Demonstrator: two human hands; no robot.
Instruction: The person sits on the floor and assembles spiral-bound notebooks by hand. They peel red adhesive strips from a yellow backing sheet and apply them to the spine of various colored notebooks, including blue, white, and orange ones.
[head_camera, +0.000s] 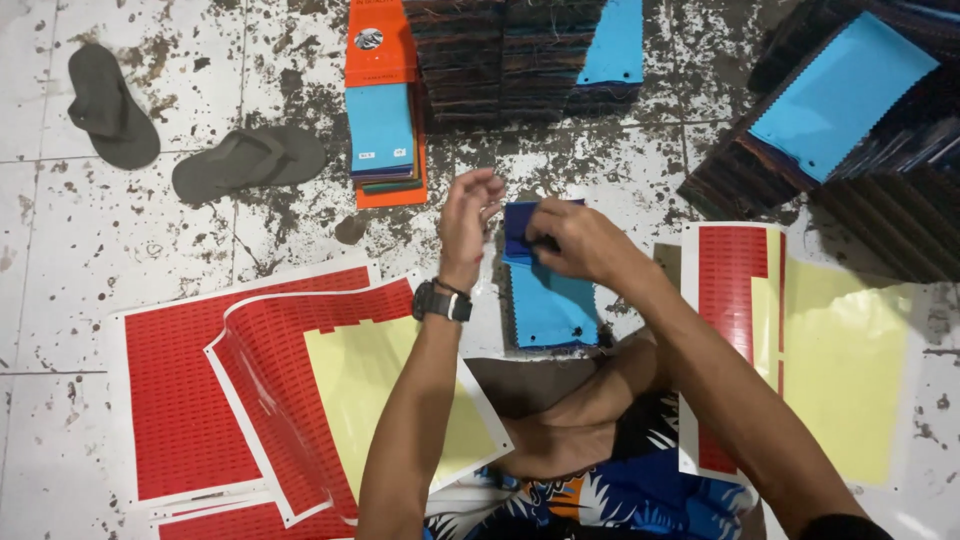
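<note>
A person sits on a stained white tile floor (150, 240), with both hands raised over a stack of blue fabric swatches (550, 305) that lies just ahead of the bent knee. The right hand (575, 240) is closed, pinching the dark blue top edge of this stack. The left hand (468, 215), with a black watch (442, 302) on its wrist, is just left of the stack, fingers loosely curled and holding nothing that can be made out. Left of the stack lie red label sheets (190, 400) with yellow backing peeled bare; right of it lies another red and yellow sheet (800, 350). Beyond the stack stand an orange swatch book (380, 50) and piles of dark swatches (500, 55). Far left of the stack lie 2 grey sandals (245, 160)
</note>
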